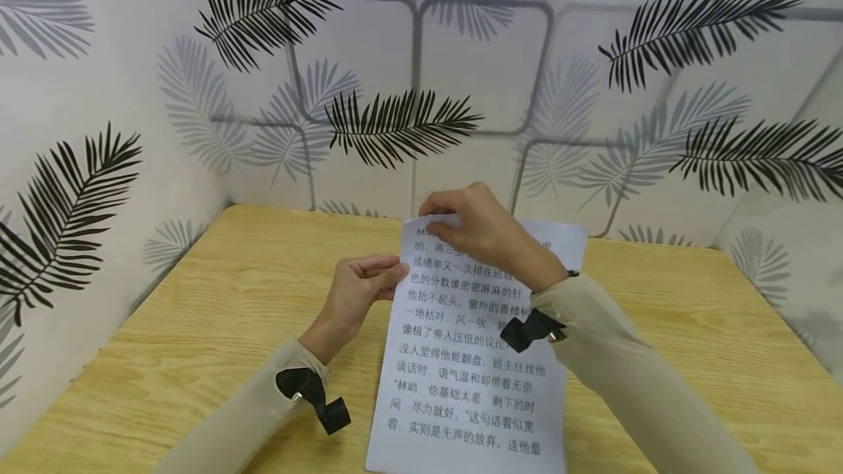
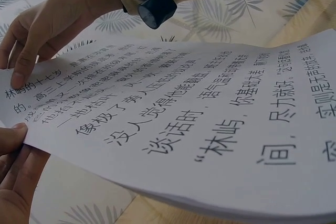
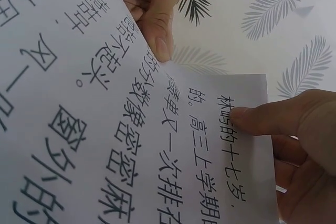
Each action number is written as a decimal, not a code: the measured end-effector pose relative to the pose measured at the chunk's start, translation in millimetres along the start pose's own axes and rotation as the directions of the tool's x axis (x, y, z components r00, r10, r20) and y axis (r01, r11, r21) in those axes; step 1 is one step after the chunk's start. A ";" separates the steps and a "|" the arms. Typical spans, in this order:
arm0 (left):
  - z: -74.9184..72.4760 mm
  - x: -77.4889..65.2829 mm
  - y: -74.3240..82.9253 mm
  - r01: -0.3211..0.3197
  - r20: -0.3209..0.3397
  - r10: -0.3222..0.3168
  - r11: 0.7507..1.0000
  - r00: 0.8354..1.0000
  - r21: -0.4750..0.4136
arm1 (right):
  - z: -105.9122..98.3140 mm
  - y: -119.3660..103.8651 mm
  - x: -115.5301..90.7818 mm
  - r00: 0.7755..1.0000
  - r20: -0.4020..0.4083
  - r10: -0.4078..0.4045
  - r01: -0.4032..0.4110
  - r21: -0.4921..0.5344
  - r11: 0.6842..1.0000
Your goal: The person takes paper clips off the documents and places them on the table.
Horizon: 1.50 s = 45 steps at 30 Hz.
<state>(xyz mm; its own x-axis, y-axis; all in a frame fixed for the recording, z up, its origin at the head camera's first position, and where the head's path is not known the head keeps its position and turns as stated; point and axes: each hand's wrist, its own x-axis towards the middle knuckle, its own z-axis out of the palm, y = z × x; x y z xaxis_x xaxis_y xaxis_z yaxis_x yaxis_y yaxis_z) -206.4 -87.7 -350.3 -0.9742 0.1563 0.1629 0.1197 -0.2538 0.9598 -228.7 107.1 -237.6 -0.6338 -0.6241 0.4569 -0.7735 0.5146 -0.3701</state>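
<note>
White paper sheets point(image 1: 461, 386) printed with large Chinese characters are held up, tilted, over the table; in the left wrist view the stack's edge point(image 2: 173, 208) shows several layers. My left hand point(image 1: 356, 291) pinches the left edge near the upper corner, thumb on the printed face and fingers behind. At the top edge, close to the left corner, my right hand point(image 1: 470, 222) pinches the paper with its thumb on the print. The right wrist view shows the right thumb point(image 3: 268, 119) on the first line and the left thumb point(image 3: 160, 45) at the side edge.
A pale wooden table point(image 1: 230, 313) lies beneath. Behind it stands a wall point(image 1: 369, 42) with dark and grey leaf patterns. Each sleeve carries a black strap with a small wrist camera, the left one point(image 1: 316, 401) and the right one point(image 1: 533, 329).
</note>
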 end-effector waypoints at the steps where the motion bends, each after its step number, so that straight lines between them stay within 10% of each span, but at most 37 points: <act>1: 0.0 -0.3 -0.4 0.004 0.001 -0.004 1.000 1.000 -0.002 | 0.3 0.0 0.0 1.000 0.003 0.002 -0.002 0.001 1.000; 21: -5.1 5.7 -9.5 -0.095 0.047 0.096 0.995 0.994 -0.020 | -5.4 -0.9 1.3 0.998 -0.064 0.020 -0.018 0.025 1.000; 45: -0.2 0.2 3.0 -0.010 -0.020 0.010 1.000 1.000 0.005 | -39.4 20.1 -23.5 0.956 -0.246 0.158 -0.164 -0.001 0.987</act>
<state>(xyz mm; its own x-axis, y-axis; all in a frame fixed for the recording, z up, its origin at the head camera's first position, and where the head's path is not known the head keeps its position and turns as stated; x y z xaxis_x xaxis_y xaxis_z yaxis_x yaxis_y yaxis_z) -206.2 -88.6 -347.4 -0.9766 0.1348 0.1676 0.1300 -0.2508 0.9593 -229.2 155.3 -223.9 -0.7276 -0.3708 0.5772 -0.6594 0.6101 -0.4393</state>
